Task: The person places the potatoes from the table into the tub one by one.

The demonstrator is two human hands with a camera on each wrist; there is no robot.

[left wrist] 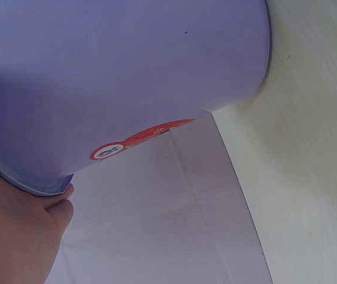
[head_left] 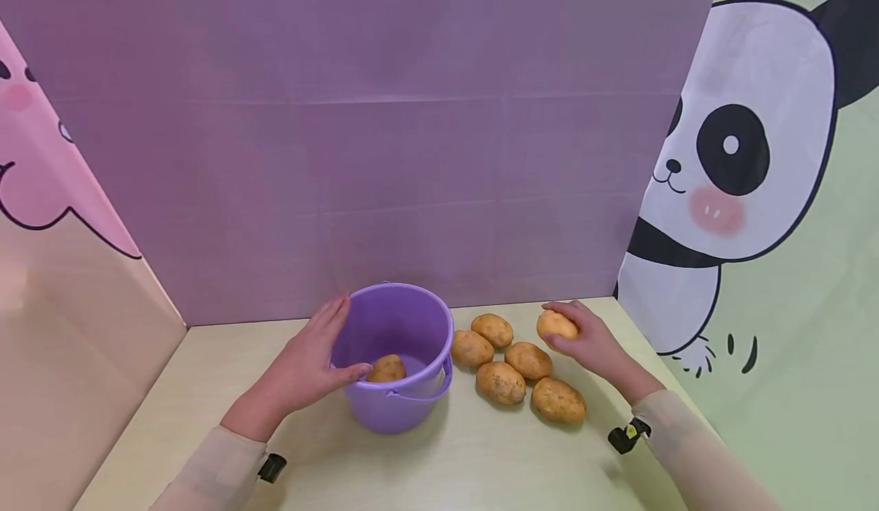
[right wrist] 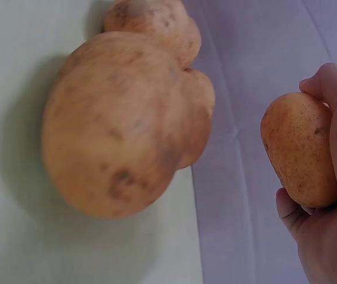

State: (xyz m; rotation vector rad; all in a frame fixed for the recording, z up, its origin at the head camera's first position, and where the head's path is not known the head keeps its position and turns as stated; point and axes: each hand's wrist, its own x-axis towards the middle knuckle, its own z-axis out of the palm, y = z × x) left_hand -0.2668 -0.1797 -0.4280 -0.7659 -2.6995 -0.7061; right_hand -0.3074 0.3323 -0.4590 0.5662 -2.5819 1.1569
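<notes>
Here, the right hand [head_left: 584, 335] is curled round a potato [head_left: 557, 325], held apart to the right of five others [head_left: 500, 383] lying grouped on the worktop [head_left: 439, 469]. The left hand [head_left: 309, 370] is spread wide against the left side of the purple bucket [head_left: 387, 413], thumb over the near rim; one more potato [head_left: 387, 368] sits inside. On the bucket's outer wall, the left wrist view shows a red label [left wrist: 150, 136] with a white oval; its lettering is too blurred to read. The handle [head_left: 422, 399] hangs down on the near right. The worktop is pale with faint wood grain. Behind it rises a creased purple backdrop [head_left: 412, 152], flanked by a pink cartoon figure [head_left: 48, 168] on a peach panel at left and a panda [head_left: 742, 130] on pale green at right.
</notes>
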